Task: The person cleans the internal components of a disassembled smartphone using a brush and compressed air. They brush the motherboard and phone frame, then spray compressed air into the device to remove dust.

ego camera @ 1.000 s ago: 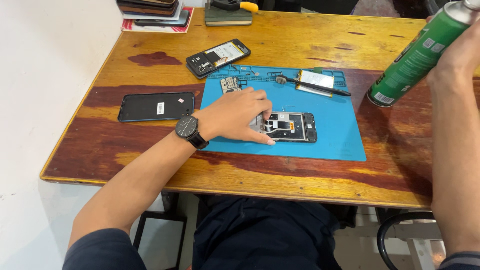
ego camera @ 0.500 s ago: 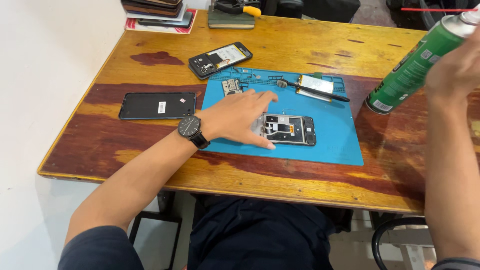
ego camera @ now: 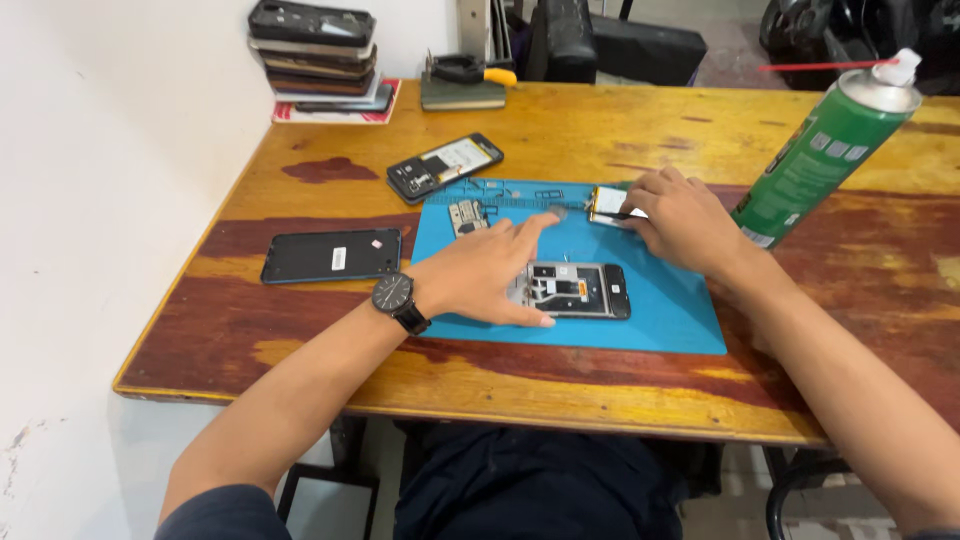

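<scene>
We see our left hand (ego camera: 480, 275) lying flat, fingers spread, on the left end of the opened phone frame (ego camera: 578, 290), whose long axis runs left to right across the blue mat (ego camera: 660, 320) on the bench (ego camera: 560, 385). Our right hand (ego camera: 680, 222), nearer the mat's far edge, has its grip curled about a small pale part (ego camera: 606, 203). A green spray can (ego camera: 825, 150) with a white label band stands tilted just beyond it.

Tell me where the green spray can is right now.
In the head view, the green spray can stands on the wooden table at the far right, just off the blue mat, beyond the right hand, which is not holding it.
</scene>
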